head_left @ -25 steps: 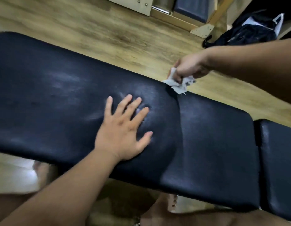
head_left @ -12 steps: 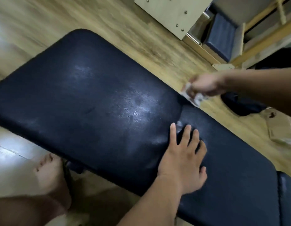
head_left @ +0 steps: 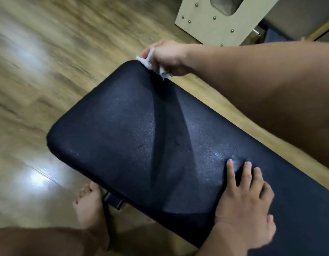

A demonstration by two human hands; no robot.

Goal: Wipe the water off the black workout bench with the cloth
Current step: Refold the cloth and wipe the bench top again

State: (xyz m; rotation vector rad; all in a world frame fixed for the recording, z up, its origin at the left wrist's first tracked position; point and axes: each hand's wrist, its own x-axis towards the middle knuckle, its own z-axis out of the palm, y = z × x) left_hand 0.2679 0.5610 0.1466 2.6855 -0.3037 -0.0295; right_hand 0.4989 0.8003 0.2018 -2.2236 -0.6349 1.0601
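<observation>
right hand (head_left: 167,56) clamped on cloth (head_left: 148,63) at bench (head_left: 123,137) far corner | left hand (head_left: 246,209) flat, fingers apart | floor (head_left: 49,71) beyond bench end

Black bench (head_left: 134,137) — white cloth (head_left: 149,61) at corner

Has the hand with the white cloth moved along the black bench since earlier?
Yes. The right hand slid along the far edge of the black padded bench to its rounded corner.

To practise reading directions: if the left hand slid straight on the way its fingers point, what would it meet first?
The left hand would cross only bare black bench up to its far edge. There the right forearm crosses its line, though probably higher; depth is unclear.
</observation>
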